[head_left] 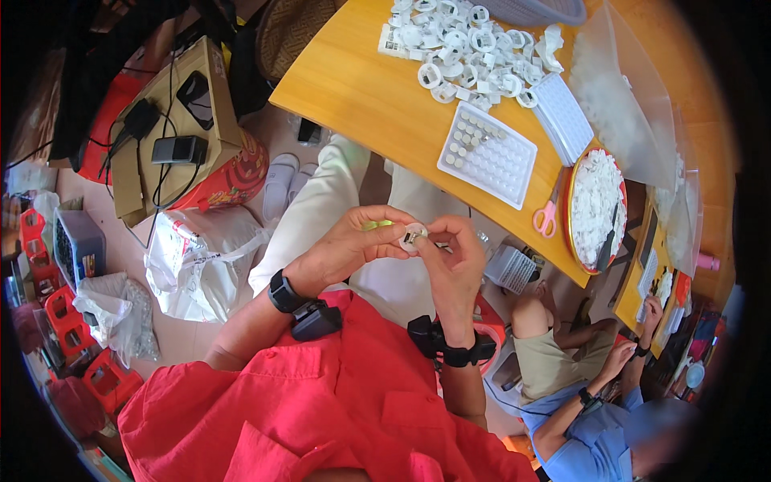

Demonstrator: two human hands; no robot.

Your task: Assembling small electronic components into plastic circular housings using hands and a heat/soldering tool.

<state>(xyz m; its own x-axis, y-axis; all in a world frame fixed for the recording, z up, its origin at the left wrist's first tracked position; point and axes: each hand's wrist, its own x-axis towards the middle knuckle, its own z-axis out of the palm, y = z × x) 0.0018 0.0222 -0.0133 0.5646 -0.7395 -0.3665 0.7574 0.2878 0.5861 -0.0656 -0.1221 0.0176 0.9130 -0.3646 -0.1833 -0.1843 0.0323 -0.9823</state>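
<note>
A small round white plastic part (414, 236) with dark pieces set in it is held up over my lap, in front of the table edge. The thumb and fingers of my left hand (365, 243) pinch it from one side. My right hand (454, 255) grips its other side, fingertips close to the dark pieces. Something yellow-green (376, 225) shows behind the left fingers; what it is I cannot tell. Beyond my hands, a white moulded tray (504, 167) on the table has small round silvery discs (466, 132) in some of its cups.
On the yellow table (353, 72) lie a heap of white plastic parts (474, 52), stacked white trays (562, 116), pink-handled scissors (546, 218) and a red-rimmed basin (571, 213) of white pieces. A cardboard box (217, 88) stands left. A co-worker (586, 430) sits at right.
</note>
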